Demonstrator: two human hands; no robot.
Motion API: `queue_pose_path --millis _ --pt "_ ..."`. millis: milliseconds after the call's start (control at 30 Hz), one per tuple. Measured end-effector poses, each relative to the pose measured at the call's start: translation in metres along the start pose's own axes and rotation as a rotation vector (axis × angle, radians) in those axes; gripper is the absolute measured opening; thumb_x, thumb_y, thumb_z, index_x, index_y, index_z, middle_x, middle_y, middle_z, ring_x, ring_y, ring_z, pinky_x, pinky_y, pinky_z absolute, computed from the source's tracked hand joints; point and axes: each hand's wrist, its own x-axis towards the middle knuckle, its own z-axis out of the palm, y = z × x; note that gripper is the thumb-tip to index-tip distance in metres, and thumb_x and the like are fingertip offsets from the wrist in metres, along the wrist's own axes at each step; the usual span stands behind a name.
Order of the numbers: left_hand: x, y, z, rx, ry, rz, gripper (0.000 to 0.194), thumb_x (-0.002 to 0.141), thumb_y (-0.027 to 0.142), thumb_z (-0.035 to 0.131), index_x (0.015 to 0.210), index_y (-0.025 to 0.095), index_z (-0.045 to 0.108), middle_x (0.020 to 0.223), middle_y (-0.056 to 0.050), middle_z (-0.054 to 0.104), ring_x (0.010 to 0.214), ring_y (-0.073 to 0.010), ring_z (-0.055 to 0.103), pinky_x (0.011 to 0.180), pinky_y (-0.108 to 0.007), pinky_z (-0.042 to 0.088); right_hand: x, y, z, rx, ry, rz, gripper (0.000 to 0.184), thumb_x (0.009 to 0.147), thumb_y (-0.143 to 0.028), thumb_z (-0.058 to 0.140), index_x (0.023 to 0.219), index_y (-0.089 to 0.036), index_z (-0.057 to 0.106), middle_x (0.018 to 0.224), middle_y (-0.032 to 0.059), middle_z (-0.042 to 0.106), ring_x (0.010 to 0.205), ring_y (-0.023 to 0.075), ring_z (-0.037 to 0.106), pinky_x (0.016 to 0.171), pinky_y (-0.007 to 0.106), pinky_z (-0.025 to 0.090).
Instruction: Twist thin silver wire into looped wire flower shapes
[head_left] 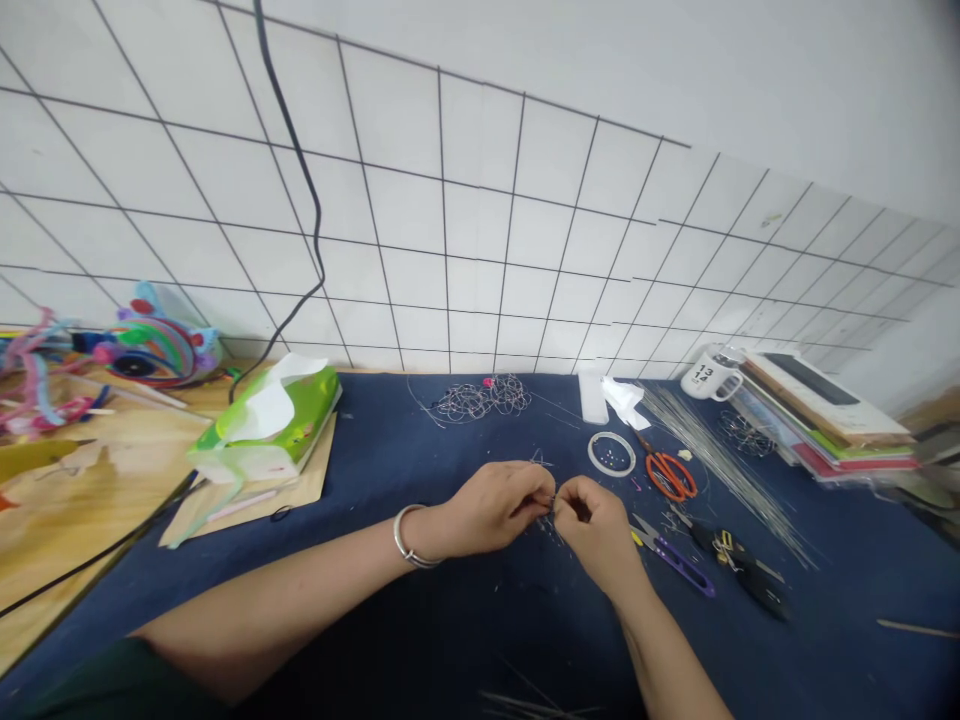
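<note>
My left hand (491,508), with a silver bangle at its wrist, is closed in a pinch over the dark blue cloth. My right hand (592,525) meets it fingertip to fingertip, also pinching. A bit of thin wire (541,460) sticks up behind the fingertips, and small wire scraps lie on the cloth below. Whatever sits between the fingers is mostly hidden, so I cannot tell its shape. Just right of my right hand lie purple thread snips (682,565). Black-handled pliers (742,575) rest farther right.
Beyond my hands are tangled wire (480,398), a white ring dish (611,455) and orange-handled scissors (671,477). A bundle of straight wires (731,475) runs along the right, near a mug (709,375) and stacked books (825,410). A green tissue pack (274,425) stands left.
</note>
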Motion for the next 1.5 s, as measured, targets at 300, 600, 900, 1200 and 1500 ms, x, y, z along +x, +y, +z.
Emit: queue_pose_path --millis 300,600,900,1200,1500 --pt "0.005 -0.005 0.004 -0.876 0.214 -0.257 0.023 0.077 0.025 0.061 0.089 0.015 0.043 0.078 -0.003 0.061 0.069 -0.0114 0.057 0.066 -0.026 0.045 -0.001 -0.006 -0.007 0.192 -0.043 0.026 0.010 0.072 -0.019 0.048 0.063 -0.018 0.053 0.055 -0.0037 0.044 0.049 0.0089 0.039 0.047 0.020 0.033" --pt "0.005 -0.007 0.004 -0.971 0.243 -0.279 0.021 0.075 0.020 0.063 0.087 0.013 0.048 0.077 -0.004 0.063 0.074 -0.0116 0.059 0.069 -0.025 0.046 -0.001 -0.004 0.004 -0.026 0.067 -0.300 0.032 0.065 -0.024 0.067 0.095 -0.021 0.058 0.106 0.0071 0.052 0.101 0.0232 0.046 0.089 0.037 0.037" --pt "0.005 -0.008 0.005 -0.961 0.312 -0.247 0.020 0.076 0.020 0.062 0.087 0.014 0.047 0.075 -0.003 0.064 0.069 -0.0119 0.060 0.067 -0.026 0.047 -0.004 0.000 0.014 -0.030 0.030 -0.236 0.006 0.077 -0.014 0.049 0.075 -0.019 0.053 0.076 0.0018 0.054 0.076 0.0162 0.049 0.072 0.029 0.039" --pt "0.006 0.006 -0.028 -0.879 0.498 -0.203 0.018 0.074 0.014 0.063 0.080 0.015 0.046 0.072 0.000 0.061 0.071 -0.0100 0.059 0.069 -0.022 0.047 -0.002 0.004 0.012 -0.080 0.074 -0.234 0.008 0.079 -0.014 0.047 0.075 -0.020 0.052 0.074 0.0013 0.052 0.073 0.0157 0.048 0.069 0.028 0.038" --pt "0.002 0.021 -0.034 -0.784 0.254 -0.160 0.016 0.075 0.015 0.062 0.080 0.014 0.047 0.071 0.000 0.058 0.064 -0.0086 0.055 0.059 -0.021 0.044 -0.010 -0.003 0.020 -0.035 0.114 -0.372 0.008 0.079 -0.015 0.051 0.084 -0.019 0.055 0.085 0.0047 0.054 0.083 0.0180 0.051 0.077 0.033 0.040"
